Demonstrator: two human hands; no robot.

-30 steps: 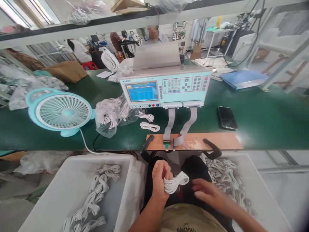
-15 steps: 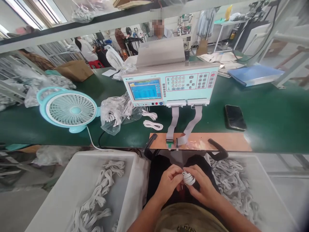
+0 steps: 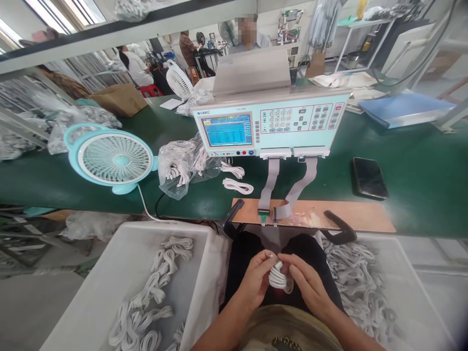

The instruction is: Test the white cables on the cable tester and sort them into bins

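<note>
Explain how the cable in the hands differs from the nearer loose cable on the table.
The held cable sits between the left hand and right hand; the table cable lies on the green table. The held cable looks bunched and rounded; the table cable forms a long, narrow coil. Both are white and coiled.

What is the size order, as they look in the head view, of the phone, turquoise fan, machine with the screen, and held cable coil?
1. Machine with the screen
2. Turquoise fan
3. Phone
4. Cable coil, counting only what shows: the left hand partly covers it.
</note>
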